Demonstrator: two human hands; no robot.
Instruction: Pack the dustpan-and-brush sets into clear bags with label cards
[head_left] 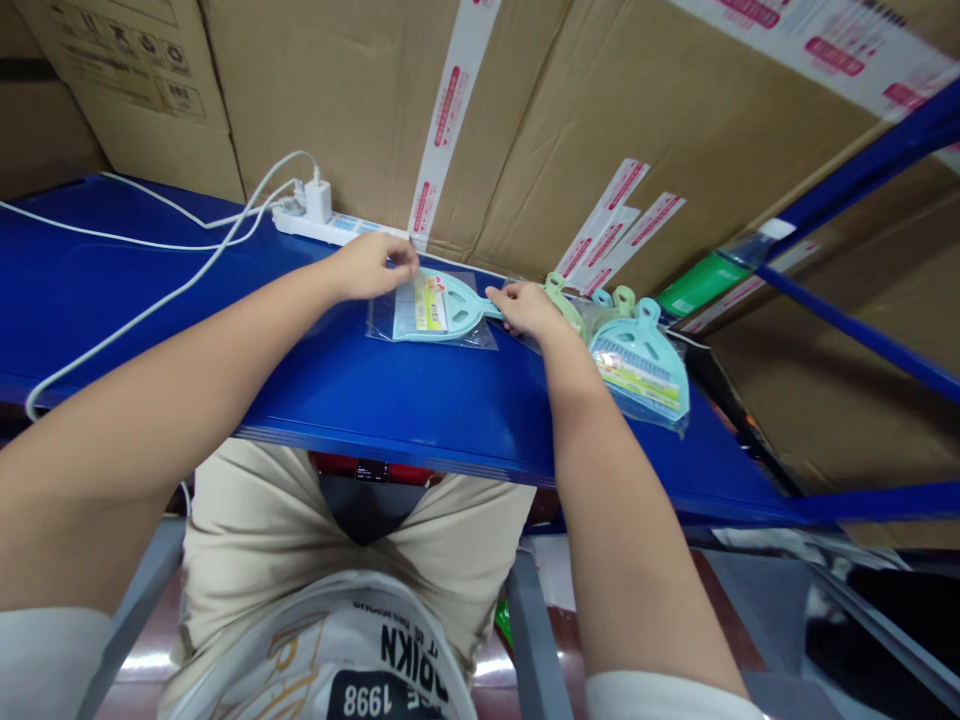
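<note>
Lying on the table (420,400), the dustpan (466,303) is resting between two hands. The right hand (527,307) is pinching its handle (490,310). The left hand (373,266) is hanging curled by the far corner, fingertips nearly together; if gripping, I cannot tell. I am judging it light, stiff, its bag (381,318) slippery: the handle is offering surest hold.

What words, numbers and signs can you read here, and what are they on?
"1998": on the shirt, as it shows in the picture.
Other shirt lettering: upside down and partly folded, so I can't quote it surely.
Pink-marked tape: too blurred.
Carton with printed signs: too blurred to make out.
Cards in the dustpan packs: too small.
Green bottle: label too blurred.
</note>
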